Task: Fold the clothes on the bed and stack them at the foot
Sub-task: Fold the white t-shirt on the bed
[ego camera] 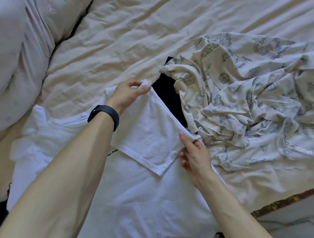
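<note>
A white T-shirt (134, 197) lies flat on the bed, collar at the left, with one sleeve (146, 130) folded over its body. My left hand (128, 94), a dark band on its wrist, pinches the sleeve's far corner. My right hand (193, 153) pinches the shirt's edge at the sleeve's near right corner. A crumpled cream garment (251, 104) printed with grey drawings lies to the right. Partly under it and beside the sleeve lies a black garment (169, 95).
The cream bedsheet (131, 39) is wrinkled all over. A pale pillow (11, 58) fills the upper left. The bed's edge (289, 201) with a dark patterned trim runs along the lower right, with grey floor beyond it.
</note>
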### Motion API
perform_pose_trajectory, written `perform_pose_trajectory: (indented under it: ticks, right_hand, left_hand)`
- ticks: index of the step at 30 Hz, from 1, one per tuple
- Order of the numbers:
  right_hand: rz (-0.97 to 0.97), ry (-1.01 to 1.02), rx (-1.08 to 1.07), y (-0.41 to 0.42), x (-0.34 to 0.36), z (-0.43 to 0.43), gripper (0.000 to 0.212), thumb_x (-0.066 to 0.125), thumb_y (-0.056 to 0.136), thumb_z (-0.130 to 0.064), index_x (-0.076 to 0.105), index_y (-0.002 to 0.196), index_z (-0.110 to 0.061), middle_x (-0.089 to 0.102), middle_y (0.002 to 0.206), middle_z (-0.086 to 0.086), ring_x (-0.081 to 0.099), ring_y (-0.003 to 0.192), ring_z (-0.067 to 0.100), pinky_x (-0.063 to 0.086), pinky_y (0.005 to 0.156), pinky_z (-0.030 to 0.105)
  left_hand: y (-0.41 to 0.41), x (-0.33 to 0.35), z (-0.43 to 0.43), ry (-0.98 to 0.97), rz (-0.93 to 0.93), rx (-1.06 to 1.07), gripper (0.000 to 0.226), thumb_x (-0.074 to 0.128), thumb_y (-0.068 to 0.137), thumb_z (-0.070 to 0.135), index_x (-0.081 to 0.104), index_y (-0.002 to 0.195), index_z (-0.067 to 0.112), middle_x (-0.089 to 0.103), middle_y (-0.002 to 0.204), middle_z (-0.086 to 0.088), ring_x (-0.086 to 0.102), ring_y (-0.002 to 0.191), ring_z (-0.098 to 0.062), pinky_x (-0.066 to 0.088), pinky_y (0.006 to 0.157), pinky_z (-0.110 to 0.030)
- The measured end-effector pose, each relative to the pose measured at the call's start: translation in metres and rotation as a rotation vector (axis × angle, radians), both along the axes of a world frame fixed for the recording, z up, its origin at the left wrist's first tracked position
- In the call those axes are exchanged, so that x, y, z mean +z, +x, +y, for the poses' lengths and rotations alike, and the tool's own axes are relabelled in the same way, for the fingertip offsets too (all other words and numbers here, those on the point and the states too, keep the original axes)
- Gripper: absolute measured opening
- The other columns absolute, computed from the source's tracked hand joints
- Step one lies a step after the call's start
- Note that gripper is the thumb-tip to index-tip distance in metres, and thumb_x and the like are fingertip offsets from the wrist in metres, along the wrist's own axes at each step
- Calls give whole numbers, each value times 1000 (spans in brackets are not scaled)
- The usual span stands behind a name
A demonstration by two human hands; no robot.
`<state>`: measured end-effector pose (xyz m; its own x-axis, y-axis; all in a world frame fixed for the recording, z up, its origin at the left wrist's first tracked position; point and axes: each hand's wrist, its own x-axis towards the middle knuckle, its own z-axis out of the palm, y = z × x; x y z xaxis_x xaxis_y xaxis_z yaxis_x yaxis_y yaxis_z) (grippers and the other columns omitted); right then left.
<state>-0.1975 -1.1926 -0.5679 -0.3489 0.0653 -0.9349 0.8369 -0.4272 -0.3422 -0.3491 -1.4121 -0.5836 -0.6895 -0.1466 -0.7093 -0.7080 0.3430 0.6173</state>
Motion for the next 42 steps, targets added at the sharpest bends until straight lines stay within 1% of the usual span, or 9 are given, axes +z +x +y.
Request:
perform_pose_trajectory:
  ticks: [9, 18, 24, 27, 30, 34, 37, 39, 42]
  right_hand:
    - [54, 39, -153, -1, -10, 3, 22, 79, 89, -29, 70, 70, -22, 55, 60, -6, 45, 43, 4, 34, 36, 16]
    - [70, 333, 1271, -5, 51, 25, 40, 58, 91, -60, 71, 85, -22, 75, 73, -13, 71, 55, 9, 49, 57, 26]
    - [928, 807, 1266, -39, 51, -30, 21, 53, 98, -40, 70, 105, -29, 73, 106, -14, 67, 99, 12, 46, 77, 22]
    - [1239, 899, 1590, -59, 14, -64, 50, 44, 107, -35, 42, 154, -16, 35, 163, 11, 28, 153, 27, 21, 123, 39]
    - [1138, 1094, 2043, -94, -31, -60, 65, 17, 106, -59, 2, 164, -34, -13, 171, -2, -18, 156, 17, -12, 123, 54]
    - [986, 1258, 1883, -113, -52, -58, 75, 16, 102, -66, 1, 164, -28, -11, 171, 1, -17, 156, 20, -19, 120, 56]
    - [1214, 1246, 1684, -79, -44, -69, 71, 27, 104, -59, 14, 164, -24, 0, 171, 10, -6, 158, 26, -7, 123, 58]
    - [1430, 1108, 1780, -59, -43, -55, 62, 28, 105, -54, 20, 163, -32, 8, 171, 7, 5, 158, 24, 2, 125, 52]
    - [1202, 1033, 1979, -54, -44, -26, 58, 16, 104, -51, 10, 161, -40, 3, 172, 0, 1, 158, 18, -3, 126, 40]
  left_hand:
    - [-5, -9, 16, -5, 114, 55, 32, 75, 90, 26, 67, 119, 14, 69, 107, -4, 67, 97, -15, 52, 84, -25]
    - [142, 20, 63, -739, 327, -268, 64, 51, 96, 48, 38, 152, 21, 32, 160, -6, 29, 146, -27, 27, 118, -48]
    - [226, -2, 87, -825, 74, -319, 86, 35, 94, 71, 4, 162, 28, -7, 169, -4, -9, 155, -24, 5, 124, -54]
    - [232, -11, 90, -860, 56, -304, 91, 24, 93, 77, -9, 160, 25, -10, 168, -6, -13, 155, -24, 1, 124, -54]
    - [231, -18, 88, -880, 48, -323, 97, 20, 88, 85, -9, 160, 25, -16, 167, -4, -20, 153, -22, -7, 123, -53]
    - [232, -24, 86, -865, 35, -349, 99, 15, 86, 86, -5, 161, 24, -19, 167, -4, -22, 152, -23, -8, 122, -54]
    - [232, -25, 84, -844, 11, -368, 99, 11, 85, 87, -13, 159, 24, -25, 165, -4, -29, 150, -22, -14, 121, -54]
    - [235, -26, 81, -821, 45, -373, 96, 13, 88, 84, -12, 158, 23, -22, 165, -4, -28, 150, -22, -14, 121, -53]
    - [247, -26, 66, -800, 144, -465, 83, 19, 95, 69, -5, 161, 25, -12, 168, -1, -19, 153, -20, -14, 121, -49]
